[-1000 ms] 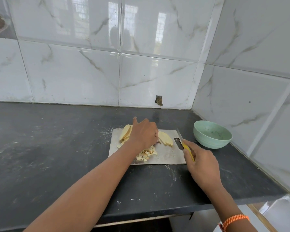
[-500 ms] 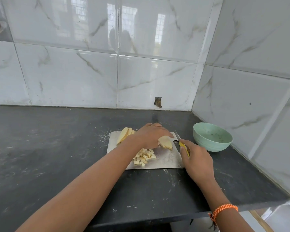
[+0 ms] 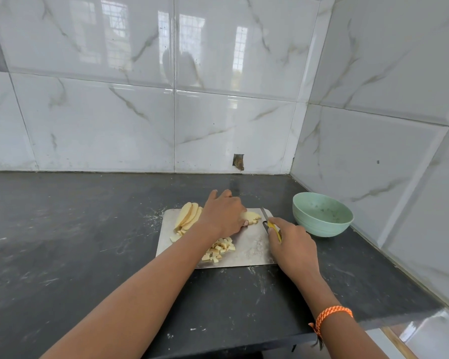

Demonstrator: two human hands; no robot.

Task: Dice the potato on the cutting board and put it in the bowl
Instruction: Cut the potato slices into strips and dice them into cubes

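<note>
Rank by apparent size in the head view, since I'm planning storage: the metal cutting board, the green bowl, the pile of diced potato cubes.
1. Flat metal cutting board, clearly largest.
2. Round pale green bowl.
3. Pile of diced potato cubes, smallest, though the forearm hides part of it.

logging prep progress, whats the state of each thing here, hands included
left hand: pressing potato slices flat on the cutting board
right hand: gripping the knife, blade beside those slices
slice stack: uncut, on the board's far left
diced pile: on the board
bowl: upright, no potato inside
</note>
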